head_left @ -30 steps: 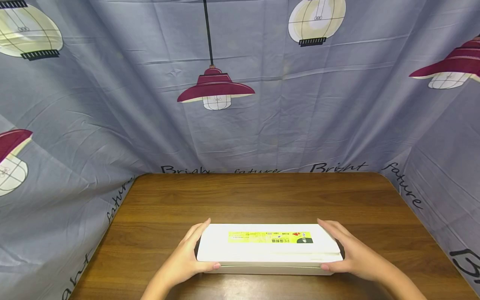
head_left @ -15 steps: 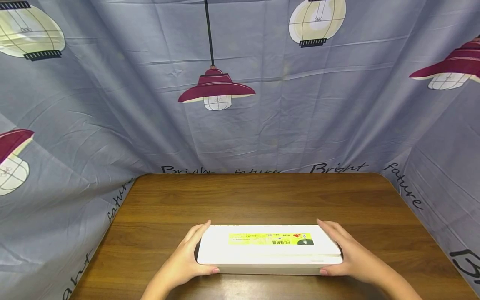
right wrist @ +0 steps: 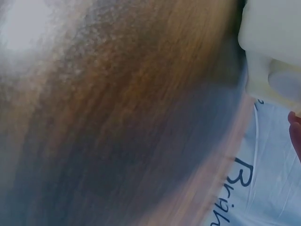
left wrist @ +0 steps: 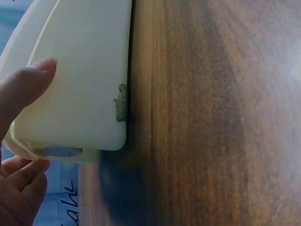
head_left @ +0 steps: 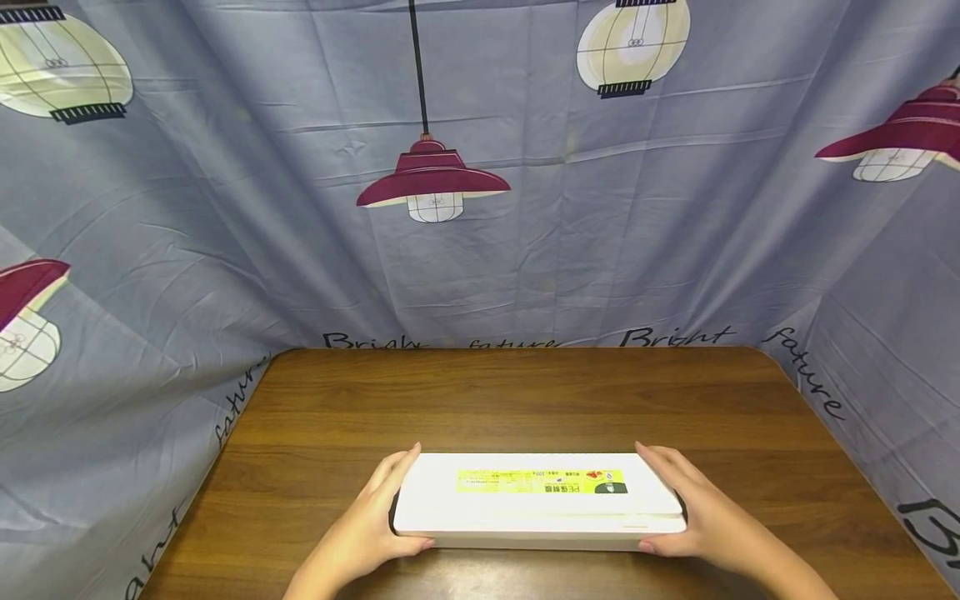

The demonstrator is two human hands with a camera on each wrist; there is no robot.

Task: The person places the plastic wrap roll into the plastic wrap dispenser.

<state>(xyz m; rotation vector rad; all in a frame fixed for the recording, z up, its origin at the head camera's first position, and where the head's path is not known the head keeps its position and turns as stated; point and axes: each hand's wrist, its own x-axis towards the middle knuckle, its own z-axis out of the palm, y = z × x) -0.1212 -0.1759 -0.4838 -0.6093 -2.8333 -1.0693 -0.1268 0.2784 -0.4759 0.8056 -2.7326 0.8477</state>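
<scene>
A long white cling film dispenser (head_left: 536, 512) lies crosswise near the front of the table, its yellow label (head_left: 540, 482) upside down to me. My left hand (head_left: 367, 521) grips its left end, thumb on the front wall and fingers around the end toward the back. At the other end my right hand (head_left: 701, 517) holds it in a mirrored grip. The left wrist view shows the thumb (left wrist: 28, 87) flat against the front wall, and a dark worn patch (left wrist: 121, 103) at the lower edge. In the right wrist view only fingertips (right wrist: 295, 127) show below the dispenser's corner (right wrist: 273, 28).
Brown wood-grain table (head_left: 525, 400) spreads behind and to both sides of the dispenser. A grey-blue curtain (head_left: 480, 275) printed with lamps and lettering hangs at the back and along both sides.
The dispenser's white top has come down slightly toward me at its front edge, and less front wall shows. Both thumbs sit a little lower. The grips stay the same.
</scene>
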